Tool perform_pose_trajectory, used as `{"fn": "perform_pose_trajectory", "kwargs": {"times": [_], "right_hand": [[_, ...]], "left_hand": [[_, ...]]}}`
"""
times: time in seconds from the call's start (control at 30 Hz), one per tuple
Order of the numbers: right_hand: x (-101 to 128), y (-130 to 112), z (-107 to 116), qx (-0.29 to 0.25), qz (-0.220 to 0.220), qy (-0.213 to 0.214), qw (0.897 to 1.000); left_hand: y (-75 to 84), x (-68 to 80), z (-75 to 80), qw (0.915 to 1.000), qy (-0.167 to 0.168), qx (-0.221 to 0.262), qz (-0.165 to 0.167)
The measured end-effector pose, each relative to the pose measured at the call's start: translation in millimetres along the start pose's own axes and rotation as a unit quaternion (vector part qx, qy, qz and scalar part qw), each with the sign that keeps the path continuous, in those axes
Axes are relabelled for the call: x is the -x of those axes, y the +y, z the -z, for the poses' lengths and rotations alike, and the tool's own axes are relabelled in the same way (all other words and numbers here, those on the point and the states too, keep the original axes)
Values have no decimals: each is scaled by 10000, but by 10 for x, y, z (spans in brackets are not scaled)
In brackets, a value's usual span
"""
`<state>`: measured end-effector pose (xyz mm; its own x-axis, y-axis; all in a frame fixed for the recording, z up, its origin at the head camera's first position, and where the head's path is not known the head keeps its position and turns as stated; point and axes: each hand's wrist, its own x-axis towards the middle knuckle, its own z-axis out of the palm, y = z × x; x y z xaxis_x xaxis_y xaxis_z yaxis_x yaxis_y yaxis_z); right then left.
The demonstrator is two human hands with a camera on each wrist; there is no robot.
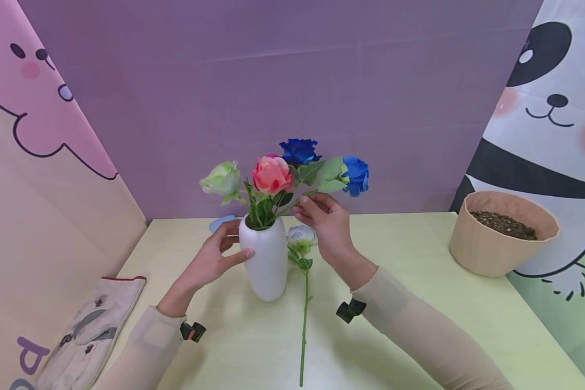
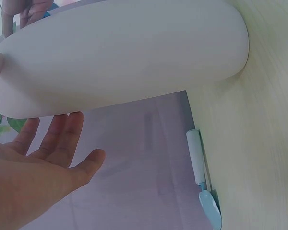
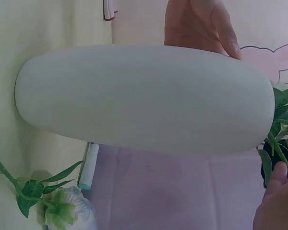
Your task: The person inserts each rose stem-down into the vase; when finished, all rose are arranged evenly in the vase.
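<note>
left hand (image 1: 213, 259) steadies vase (image 1: 268, 265) | right hand (image 1: 324, 219) pinches blue flower (image 1: 356, 174) stem, apparently entering vase | three in | white flower (image 1: 301, 237) left, frame centre

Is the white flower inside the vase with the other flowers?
No, the white flower lies on the table beside the vase, its stem stretched flat toward the near edge.

A pale yellow-green table (image 1: 419, 325) meets a purple back wall (image 1: 273, 81). A pink cartoon panel (image 1: 39, 108) flanks its left edge, a panda panel (image 1: 541, 135) its right.
</note>
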<state>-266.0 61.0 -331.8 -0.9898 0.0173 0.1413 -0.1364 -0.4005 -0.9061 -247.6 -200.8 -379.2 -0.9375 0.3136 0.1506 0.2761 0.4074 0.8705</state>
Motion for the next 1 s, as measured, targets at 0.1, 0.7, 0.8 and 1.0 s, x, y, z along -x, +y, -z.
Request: {"fn": "perform_pose_trajectory", "kwargs": {"times": [0.1, 0.7, 0.8, 1.0], "right_hand": [[-8, -11, -6, -39, -60, 50, 10000], [-69, 50, -109, 496, -209, 326, 9980], [-65, 43, -123, 541, -172, 323, 9979], [-54, 38, -117, 498, -113, 374, 9980]], "left_hand": [[4, 0, -2, 10000, 21, -4, -18], [8, 6, -18, 10000, 16, 42, -7], [3, 3, -23, 10000, 19, 35, -23], [2, -2, -28, 10000, 16, -18, -11]]}}
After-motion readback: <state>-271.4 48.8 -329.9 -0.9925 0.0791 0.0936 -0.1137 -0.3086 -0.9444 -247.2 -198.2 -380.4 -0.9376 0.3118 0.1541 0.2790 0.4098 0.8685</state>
